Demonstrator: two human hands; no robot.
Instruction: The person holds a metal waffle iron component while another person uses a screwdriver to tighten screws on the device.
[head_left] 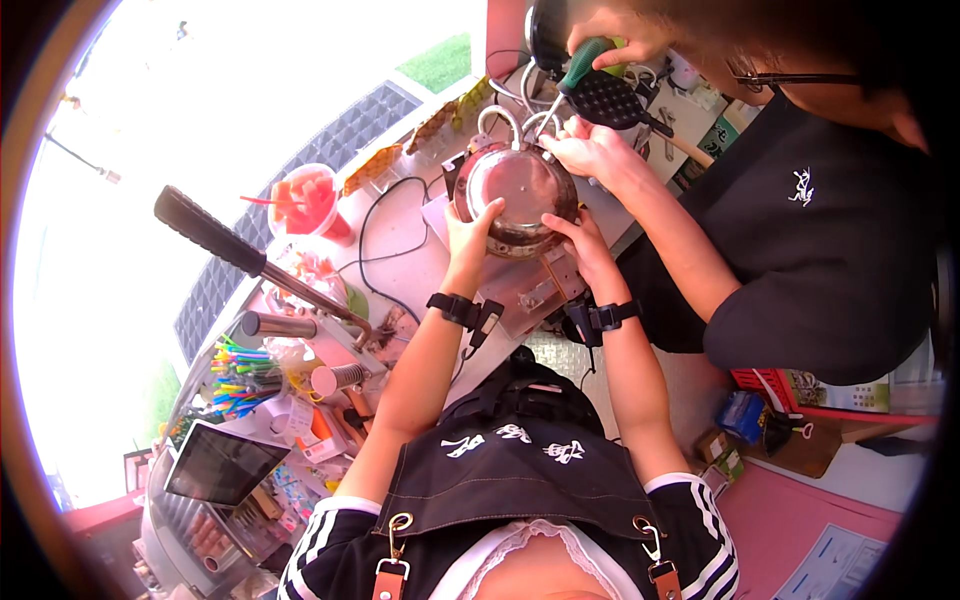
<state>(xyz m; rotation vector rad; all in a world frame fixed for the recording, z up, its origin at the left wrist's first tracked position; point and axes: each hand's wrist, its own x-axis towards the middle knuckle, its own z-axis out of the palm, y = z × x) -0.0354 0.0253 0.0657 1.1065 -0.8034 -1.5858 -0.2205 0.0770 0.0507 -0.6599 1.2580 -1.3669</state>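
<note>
A round, shiny metal unit (520,185), pan-like with a darkened, stained rim, is held up in front of me over the counter. My left hand (472,235) grips its lower left rim, the thumb lying on the metal face. Opposite it, my right hand (590,245) grips the lower right rim, thumb also on top. Pale curved tubes (500,115) rise from the unit's far edge. There a co-worker's one hand (625,40) grasps a green-handled screwdriver (585,65) pointed down toward the unit. Their other hand (590,150) is at the shaft's lower end; the tip's contact is unclear.
A lever with a black grip (210,230) juts up on the left, near a cup of red fruit pieces (305,205). Black cable (365,240) curves over the counter (400,215). Colourful straws (240,375) and a dark screen (225,465) stand lower left. The co-worker's body (800,240) fills the right.
</note>
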